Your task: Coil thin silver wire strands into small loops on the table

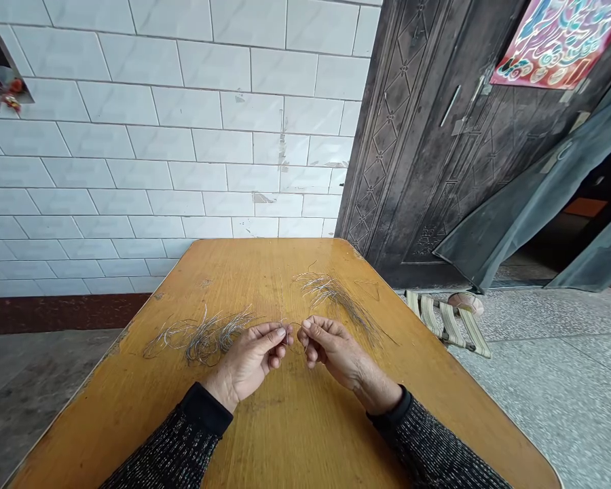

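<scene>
Over the middle of the wooden table, my left hand [259,350] and my right hand [333,346] face each other, a small gap apart. Each pinches a thin wire [295,324] between thumb and forefinger; a short curve of it bridges the gap. Whether this is one wire or two I cannot tell. Just left of my left hand lies a tangled heap of looped silvery wire [204,339]. A looser bundle of mostly straight wires [336,295] lies beyond and to the right of my right hand.
The yellow-brown table [305,435] reaches to a white tiled wall [157,142]. At the right stands a dark carved door [438,149] with a grey curtain [529,204]. A low stool with webbing straps [448,322] is on the floor by the table's right edge.
</scene>
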{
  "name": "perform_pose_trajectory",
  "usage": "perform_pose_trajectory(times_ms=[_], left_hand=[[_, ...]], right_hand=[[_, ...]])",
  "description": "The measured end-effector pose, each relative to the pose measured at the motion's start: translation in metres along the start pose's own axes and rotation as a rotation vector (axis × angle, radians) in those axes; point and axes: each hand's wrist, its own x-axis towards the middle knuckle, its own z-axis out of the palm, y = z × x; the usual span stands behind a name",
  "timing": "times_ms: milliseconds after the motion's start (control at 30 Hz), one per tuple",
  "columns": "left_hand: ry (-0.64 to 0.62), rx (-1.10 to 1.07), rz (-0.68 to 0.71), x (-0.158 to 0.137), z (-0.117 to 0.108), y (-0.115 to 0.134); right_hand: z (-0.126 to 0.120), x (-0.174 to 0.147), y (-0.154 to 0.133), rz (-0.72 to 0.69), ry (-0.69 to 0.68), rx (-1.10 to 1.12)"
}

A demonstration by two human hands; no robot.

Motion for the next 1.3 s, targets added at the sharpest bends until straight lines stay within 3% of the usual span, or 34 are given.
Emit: perform_pose_trajectory(times_ms=[233, 500, 767, 1300], left_hand=[[-0.056, -0.132, -0.075, -0.001, 0.002, 0.000], [-0.036, -0.093, 0.014, -0.001, 0.002, -0.001], [-0.077, -0.253, -0.008, -0.005, 0.009, -0.003], [-0.091, -0.143, -0.003, -0.004, 0.007, -0.003]], right_hand=[[0.000, -0.001, 0.001, 0.027, -0.013, 0.043], [-0.002, -0.006, -0.008, 0.055, -0.159, 0.205], [0.005, -0.008, -0.012, 0.086, -0.136, 0.281], [0.005, -0.005, -0.011, 0.100, -0.057, 0.213]])
